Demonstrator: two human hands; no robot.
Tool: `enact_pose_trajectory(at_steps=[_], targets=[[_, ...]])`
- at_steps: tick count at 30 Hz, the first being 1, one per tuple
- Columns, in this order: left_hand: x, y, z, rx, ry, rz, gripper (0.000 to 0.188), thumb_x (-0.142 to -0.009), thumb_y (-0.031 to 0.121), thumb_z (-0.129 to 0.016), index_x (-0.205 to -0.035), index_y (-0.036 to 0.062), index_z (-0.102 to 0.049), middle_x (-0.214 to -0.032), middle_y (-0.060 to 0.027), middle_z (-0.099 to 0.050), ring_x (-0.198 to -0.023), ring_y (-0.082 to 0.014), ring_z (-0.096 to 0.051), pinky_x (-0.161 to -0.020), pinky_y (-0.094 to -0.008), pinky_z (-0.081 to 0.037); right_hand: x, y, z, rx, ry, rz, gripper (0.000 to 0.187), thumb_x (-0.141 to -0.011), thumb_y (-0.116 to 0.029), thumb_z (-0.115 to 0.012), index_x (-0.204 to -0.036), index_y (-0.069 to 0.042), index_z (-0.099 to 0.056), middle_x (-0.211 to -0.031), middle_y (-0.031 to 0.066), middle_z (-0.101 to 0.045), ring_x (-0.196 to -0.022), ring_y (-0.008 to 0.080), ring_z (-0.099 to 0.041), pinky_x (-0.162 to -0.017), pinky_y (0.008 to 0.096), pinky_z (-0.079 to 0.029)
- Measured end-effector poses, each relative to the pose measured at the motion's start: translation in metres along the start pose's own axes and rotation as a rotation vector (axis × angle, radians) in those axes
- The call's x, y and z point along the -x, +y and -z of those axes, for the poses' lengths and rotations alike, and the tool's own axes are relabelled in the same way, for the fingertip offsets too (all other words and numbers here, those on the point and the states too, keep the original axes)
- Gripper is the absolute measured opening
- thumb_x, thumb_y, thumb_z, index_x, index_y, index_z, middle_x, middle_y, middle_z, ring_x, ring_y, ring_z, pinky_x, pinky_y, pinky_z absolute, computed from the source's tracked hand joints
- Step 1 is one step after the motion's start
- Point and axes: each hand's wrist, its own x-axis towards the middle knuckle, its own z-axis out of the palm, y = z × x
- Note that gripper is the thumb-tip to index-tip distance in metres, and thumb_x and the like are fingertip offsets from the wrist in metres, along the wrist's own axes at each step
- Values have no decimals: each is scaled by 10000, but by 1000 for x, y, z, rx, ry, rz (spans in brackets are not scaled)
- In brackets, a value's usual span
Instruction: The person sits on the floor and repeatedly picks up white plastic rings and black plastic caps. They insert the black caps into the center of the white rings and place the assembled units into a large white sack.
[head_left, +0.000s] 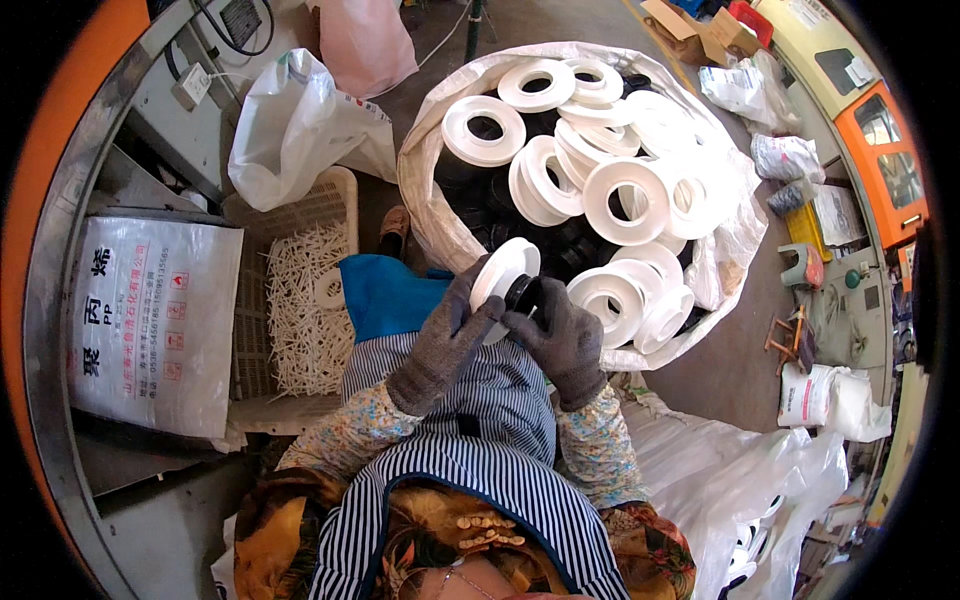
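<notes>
In grey work gloves, both hands meet in front of my striped apron. My left hand (447,338) grips a white flanged plastic ring (503,268), tilted on its edge, with the thumb across its near side. A small black round plastic part (522,293) sits against the ring's right face. My right hand (560,338) has its fingers closed round that black part, pressed up to the ring. Just beyond the hands, a large white woven sack (425,215) stands wide-mouthed, holding several white flanged rings (627,200) on top of many black parts (568,245).
At my left, a plastic crate (345,205) holds thin white sprue pieces (300,320), beside a printed white bag (150,330) on a machine. A translucent plastic bag (720,470) with more parts lies at my right. A small wooden stool (792,338) stands farther right.
</notes>
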Motion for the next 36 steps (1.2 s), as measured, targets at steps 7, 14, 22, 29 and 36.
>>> enact_pose_trajectory(at_steps=[7,14,22,29,36], targets=[[1,1,7,129,48,50,560,-1041,311,-550,-1489,14,-391,-1376,-211,-533,-1289,-285,-527,-1102,-385,-426,7,-3,15,143,156,195,400,-849,-294,-721,-1160,-53,-650,-1119,240,-646,-1027,357,-654,-859,462,-519],[1,-9,3,-10,52,-54,508,-1037,269,-559,-1451,3,-434,-1359,-201,-548,-1253,-280,-558,-1086,-367,-440,11,4,22,442,366,206,447,-770,-80,-622,-1212,-71,-682,-1365,229,-540,-1255,430,-527,-1044,538,-441],[0,-13,3,123,54,-16,538,-1033,290,-569,-1464,9,-409,-1369,-202,-528,-1267,-283,-541,-1088,-382,-438,20,10,15,180,183,157,635,-836,-172,-726,-1401,7,-499,-1464,311,-421,-1310,470,-466,-1076,512,-417],[-23,-7,-17,299,-60,-60,600,-1011,249,-625,-1496,10,-364,-1449,-210,-480,-1359,-290,-471,-1148,-398,-390,28,72,3,-786,97,-90,737,-815,-137,-805,-1437,15,-440,-1417,171,-505,-1226,320,-580,-1055,384,-483],[-142,6,-1,-1051,90,-798,608,-849,222,-742,-1412,126,-535,-1430,-139,-527,-1365,-390,-448,-1187,-477,-339,84,198,74,-1976,125,256,514,-1045,-218,-499,-1510,-51,-357,-1413,86,-532,-1058,191,-631,-874,318,-547]])
